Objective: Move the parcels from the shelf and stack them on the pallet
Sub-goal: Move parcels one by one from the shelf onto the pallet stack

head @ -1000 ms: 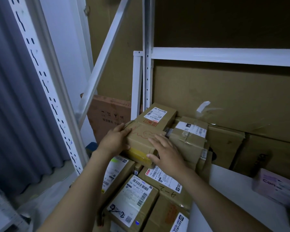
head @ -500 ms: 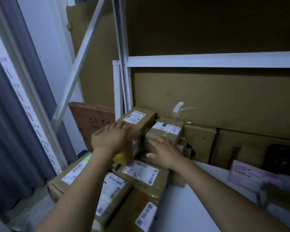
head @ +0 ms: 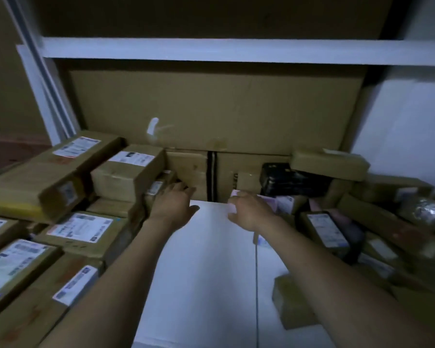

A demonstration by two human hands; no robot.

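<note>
I am judging the job as barely dented: parcels are crowding the shelf [head: 206,259] on both sides of my hands, and the pallet is not showing anywhere, so I cannot tell what is stacked on it. My right hand [head: 250,213] is curling round the near end of a pink parcel [head: 265,200], thumb on top, though blur is softening the grip. My left hand [head: 172,205] is reaching forward with fingers spread and holding nothing, its tips just beside a small parcel [head: 156,188] tucked under the left pile [head: 83,227].

Between the two hands and back towards me the shelf board is lying bare, and I am reading that as the lane for drawing the pink parcel out. Outside my right hand another heap [head: 329,229] is pressing close, with a black box [head: 284,179] sitting just behind the pink parcel. Beyond the fingertips a cardboard sheet [head: 211,109] is closing off the back. Above both hands a white beam [head: 236,51] is limiting any lift, so I am expecting a low, straight pull.
</note>
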